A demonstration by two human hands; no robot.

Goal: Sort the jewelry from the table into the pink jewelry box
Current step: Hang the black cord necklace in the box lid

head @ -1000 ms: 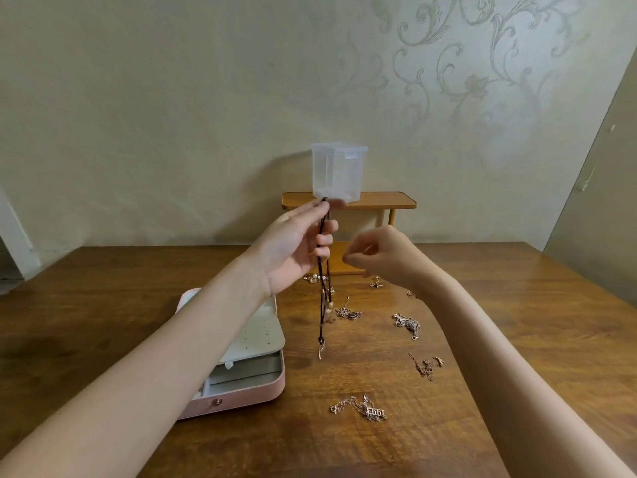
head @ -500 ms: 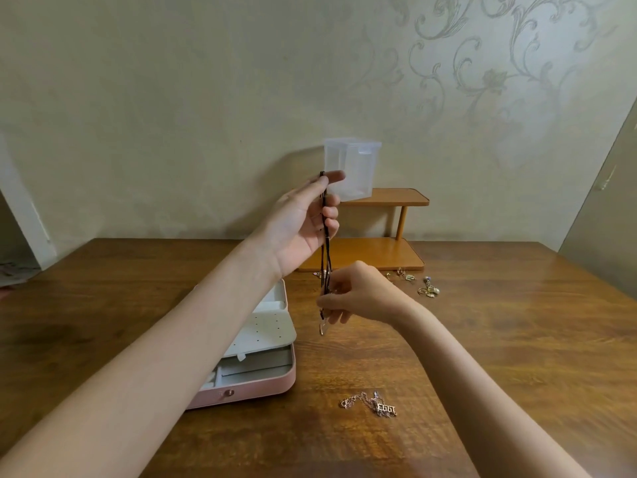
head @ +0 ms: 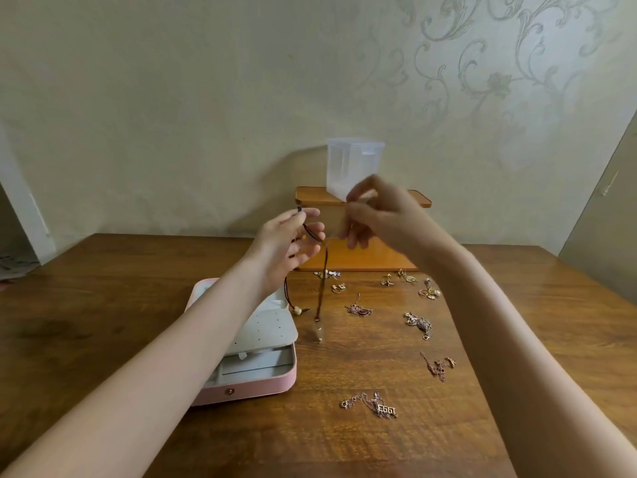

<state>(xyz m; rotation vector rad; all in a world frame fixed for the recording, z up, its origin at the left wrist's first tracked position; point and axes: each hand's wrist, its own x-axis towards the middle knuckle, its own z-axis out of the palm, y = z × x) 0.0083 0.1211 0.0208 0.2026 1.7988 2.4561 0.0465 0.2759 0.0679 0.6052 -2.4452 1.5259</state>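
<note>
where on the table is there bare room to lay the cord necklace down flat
Bare wood lies left of the pink box, out to the table's left edge, and along the near edge below the lettered chain. Crowded: right of the box, where chains and small pieces scatter back to the wooden shelf. The cord necklace hangs from the left hand.

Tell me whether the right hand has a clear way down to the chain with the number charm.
Probably yes: the right hand looks empty, and bare table surrounds the chain.
</note>
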